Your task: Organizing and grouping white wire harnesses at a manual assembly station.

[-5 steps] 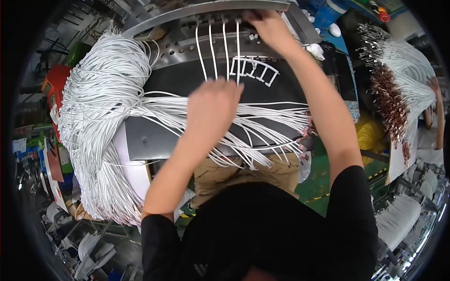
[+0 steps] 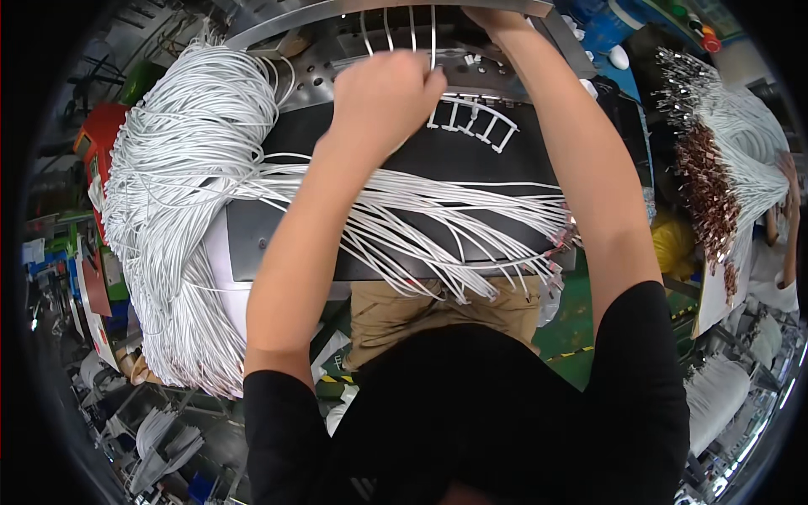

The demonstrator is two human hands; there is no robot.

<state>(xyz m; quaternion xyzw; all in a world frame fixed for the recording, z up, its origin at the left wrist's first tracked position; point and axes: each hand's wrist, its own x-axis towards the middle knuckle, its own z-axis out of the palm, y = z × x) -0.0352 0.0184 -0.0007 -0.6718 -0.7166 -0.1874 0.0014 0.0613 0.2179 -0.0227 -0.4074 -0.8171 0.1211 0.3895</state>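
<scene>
My left hand is closed round several parallel white cables. Their far ends run beneath the curved metal bar of the machine. Past the right end of those cables, my right hand reaches under the same bar, and its fingers are hidden there. On the black work surface just right of my left hand lies a white ladder-shaped plastic runner. Closer to me, a spread bunch of loose white cables lies across the surface, with small reddish ends at the right.
At left a large heap of white cables hangs over the table edge beside a red box. A blue container stands at the far right. Beyond it, another person's hand touches a cable bundle with metal ends.
My left hand has moved away from me, up along the cables toward the machine. My right hand has gone farther under the metal bar, hiding its fingers. The view has shifted slightly.
</scene>
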